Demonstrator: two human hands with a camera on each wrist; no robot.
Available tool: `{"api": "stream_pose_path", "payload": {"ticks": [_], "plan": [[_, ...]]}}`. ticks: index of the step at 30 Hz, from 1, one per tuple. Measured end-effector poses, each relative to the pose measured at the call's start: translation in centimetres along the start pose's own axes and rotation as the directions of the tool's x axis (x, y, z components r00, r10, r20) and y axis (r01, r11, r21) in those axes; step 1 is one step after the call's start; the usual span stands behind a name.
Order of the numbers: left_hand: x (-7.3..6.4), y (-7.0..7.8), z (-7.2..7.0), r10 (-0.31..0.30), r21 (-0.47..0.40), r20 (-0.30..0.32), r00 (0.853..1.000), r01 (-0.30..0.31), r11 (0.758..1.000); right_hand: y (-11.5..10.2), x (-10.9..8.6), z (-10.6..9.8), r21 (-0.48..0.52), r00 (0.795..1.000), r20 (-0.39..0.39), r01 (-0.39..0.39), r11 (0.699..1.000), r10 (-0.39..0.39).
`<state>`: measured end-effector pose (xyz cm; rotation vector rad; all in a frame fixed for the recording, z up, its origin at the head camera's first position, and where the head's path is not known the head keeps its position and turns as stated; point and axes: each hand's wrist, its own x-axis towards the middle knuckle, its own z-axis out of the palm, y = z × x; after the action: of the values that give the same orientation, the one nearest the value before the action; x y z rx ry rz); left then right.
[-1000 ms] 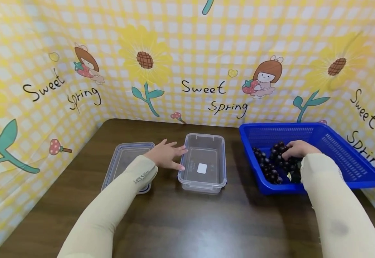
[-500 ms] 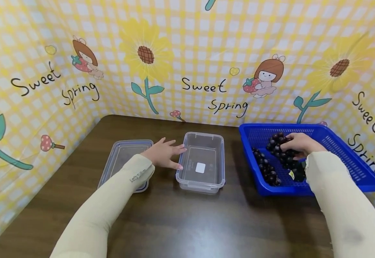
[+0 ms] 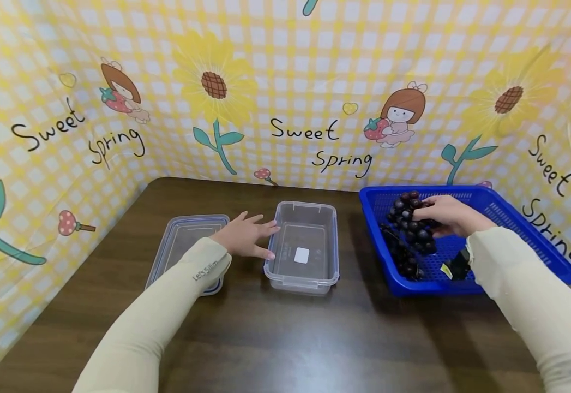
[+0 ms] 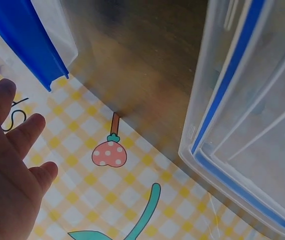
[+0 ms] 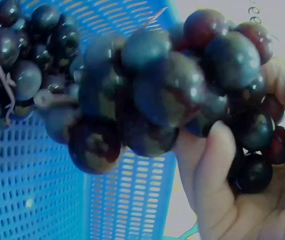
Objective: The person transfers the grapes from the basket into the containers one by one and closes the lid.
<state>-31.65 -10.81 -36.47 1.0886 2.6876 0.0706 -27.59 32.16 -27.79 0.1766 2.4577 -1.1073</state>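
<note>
My right hand (image 3: 454, 214) grips a bunch of dark grapes (image 3: 410, 221) over the blue basket (image 3: 526, 240). In the right wrist view its thumb and fingers curl round the held grapes (image 5: 167, 90). A second bunch of grapes (image 5: 27, 55) lies in the basket, seen lower left in the head view. My left hand (image 3: 243, 236) has its fingers spread, with fingertips at the left rim of a clear plastic container (image 3: 301, 240), whose lid is off. In the left wrist view the hand (image 4: 7, 170) shows loose, extended fingers.
A clear lid with a blue seal (image 3: 182, 240) lies left of the container, partly covered by the left forearm. A black object with a yellow-white label (image 3: 457, 267) sits in the basket's near part. All stand on a dark wooden table (image 3: 265, 333), with a patterned cloth (image 3: 285, 82) behind.
My right hand has lifted one grape bunch from the basket's bottom and shifted it slightly left, apart from the other bunch. My left hand stays by the container.
</note>
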Motion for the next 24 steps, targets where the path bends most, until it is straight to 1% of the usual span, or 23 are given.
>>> {"api": "stream_pose_path", "payload": {"ticks": [3, 6, 10, 18, 24], "plan": [[0.0, 0.1, 0.0, 0.000, 0.003, -0.004, 1.000, 0.000, 1.000, -0.2, -0.3, -0.1, 0.015, 1.000, 0.019, -0.008, 1.000, 0.007], [0.2, 0.2, 0.0, 0.004, 0.010, 0.011, 1.000, -0.004, 1.000, -0.2, -0.6, -0.2, 0.023, 0.999, 0.045, -0.027, 0.999, 0.026], [0.4, 0.2, 0.1, 0.009, 0.022, 0.017, 1.000, -0.009, 1.000, -0.4, -1.0, -0.1, 0.055, 0.997, 0.066, -0.031, 0.998, 0.027], [-0.1, -0.3, 0.1, -0.006, 0.021, -0.005, 1.000, 0.006, 1.000, -1.8, -0.9, 1.3, 0.126, 1.000, 0.007, 0.010, 0.992, -0.011], [0.2, -0.2, -0.1, 0.016, 0.025, -0.007, 1.000, -0.016, 1.000, -2.8, -1.1, 2.0, 0.176, 0.998, -0.047, 0.036, 0.984, -0.029]]}}
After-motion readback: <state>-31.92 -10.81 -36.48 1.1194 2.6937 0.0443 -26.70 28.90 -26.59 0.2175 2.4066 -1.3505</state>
